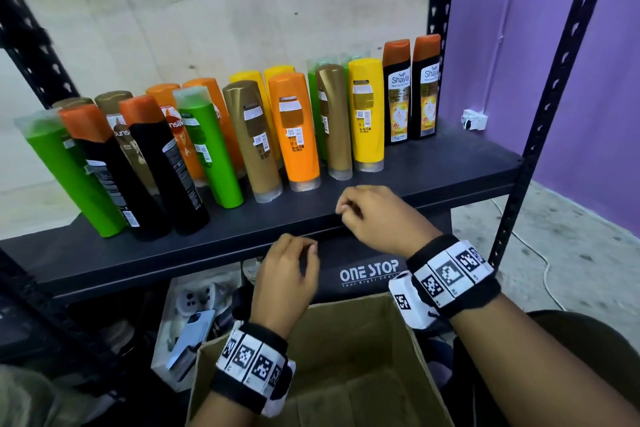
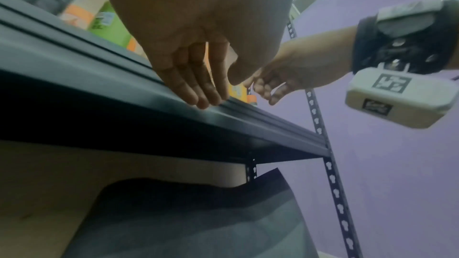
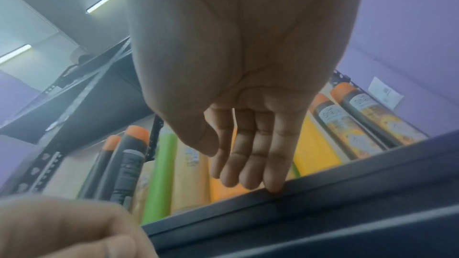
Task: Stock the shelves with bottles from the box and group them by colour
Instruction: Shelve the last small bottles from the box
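Several bottles stand mixed on the dark shelf (image 1: 433, 166): green (image 1: 69, 166), black with orange caps (image 1: 152, 163), gold (image 1: 256, 139), orange (image 1: 298, 128), yellow (image 1: 367, 114) and two black Shayla bottles (image 1: 398, 94) at the right end. My left hand (image 1: 306, 251) hovers at the shelf's front edge with relaxed fingers (image 2: 203, 101) touching the lip, holding nothing. My right hand (image 1: 344, 211) is just above the edge, empty, its little fingertip (image 3: 275, 187) on the lip. The cardboard box (image 1: 398, 333) sits open below my wrists; no bottle shows in it.
A black bag marked ONE STOP (image 1: 367, 274) lies on the lower shelf beside a white tray of small items (image 1: 162, 340). Perforated black posts (image 1: 554, 90) frame the rack. A white plug adapter (image 1: 473, 118) hangs on the purple wall at the right.
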A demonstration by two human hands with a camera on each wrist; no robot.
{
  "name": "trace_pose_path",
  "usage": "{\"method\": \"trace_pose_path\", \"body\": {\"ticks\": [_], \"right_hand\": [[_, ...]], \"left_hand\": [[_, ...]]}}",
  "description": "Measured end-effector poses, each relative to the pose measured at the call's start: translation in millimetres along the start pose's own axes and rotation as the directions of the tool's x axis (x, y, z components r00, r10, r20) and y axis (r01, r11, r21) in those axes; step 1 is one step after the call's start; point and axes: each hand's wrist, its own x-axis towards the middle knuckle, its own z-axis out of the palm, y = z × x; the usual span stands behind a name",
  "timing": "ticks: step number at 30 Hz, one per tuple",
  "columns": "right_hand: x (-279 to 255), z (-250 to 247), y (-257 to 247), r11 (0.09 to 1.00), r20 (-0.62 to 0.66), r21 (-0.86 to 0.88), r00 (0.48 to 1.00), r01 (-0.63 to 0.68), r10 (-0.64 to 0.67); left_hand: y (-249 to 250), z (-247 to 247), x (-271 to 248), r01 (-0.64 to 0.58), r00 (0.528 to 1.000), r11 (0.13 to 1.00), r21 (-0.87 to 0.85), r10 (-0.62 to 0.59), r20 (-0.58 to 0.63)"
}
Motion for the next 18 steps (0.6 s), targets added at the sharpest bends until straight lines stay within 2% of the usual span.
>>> {"method": "trace_pose_path", "body": {"ticks": [3,5,9,14,16,18], "right_hand": [[-9.7,21.2,-5.7,1.0,0.109,-0.005,0.994,-0.013,0.013],[-18.9,38.5,-6.0,0.999,0.197,-0.027,0.98,-0.033,0.037],[-43.5,72.8,-0.7,0.995,0.368,-0.047,0.925,-0.082,0.094],[-68.3,122.8,-2.8,0.987,0.572,-0.104,0.805,-0.122,0.16],[-78.4,144.5,-3.0,0.98,0.643,-0.138,0.74,-0.141,0.197],[-87.7,165.4,-2.0,0.975,0.711,-0.174,0.667,-0.139,0.222]], "left_hand": [[-15.2,6.0,-17.4,0.106,0.982,0.992,0.07,-0.116,0.151],[-23.4,11.1,-31.0,0.182,0.938,0.973,0.141,-0.215,0.271],[-38.4,18.9,-52.0,0.267,0.839,0.924,0.275,-0.363,0.405],[-60.4,31.6,-80.1,0.319,0.682,0.887,0.334,-0.46,0.569],[-71.6,37.2,-97.1,0.359,0.608,0.86,0.362,-0.51,0.609],[-86.0,42.3,-112.3,0.389,0.56,0.83,0.399,-0.557,0.613]]}}
